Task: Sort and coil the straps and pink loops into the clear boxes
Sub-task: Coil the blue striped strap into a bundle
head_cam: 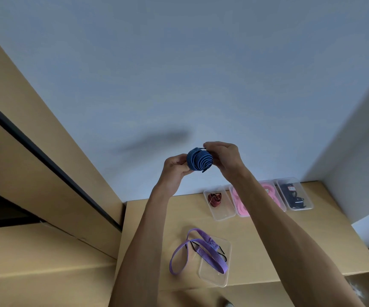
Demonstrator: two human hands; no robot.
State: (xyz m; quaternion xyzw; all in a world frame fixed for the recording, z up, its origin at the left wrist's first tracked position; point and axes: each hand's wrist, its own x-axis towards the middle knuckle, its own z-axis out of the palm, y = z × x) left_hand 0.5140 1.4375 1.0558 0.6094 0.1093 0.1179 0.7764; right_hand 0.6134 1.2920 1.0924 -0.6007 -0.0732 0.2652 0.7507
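Both hands hold a tightly coiled blue strap [200,160] raised in front of the wall. My left hand [175,165] grips its left side; my right hand [224,157] pinches its top and right side. Below on the wooden table [157,218] a purple strap [201,251] lies loose, partly across a clear box [215,278]. At the back stand three clear boxes: one with a red strap [215,199], one with pink loops [241,204], partly hidden by my right forearm, and one with dark straps [294,194].
A grey wall fills the upper view. Tan cabinet panels [35,173] rise at the left with a dark gap. The table's near edge runs below the purple strap, and a white wall corner stands at the right.
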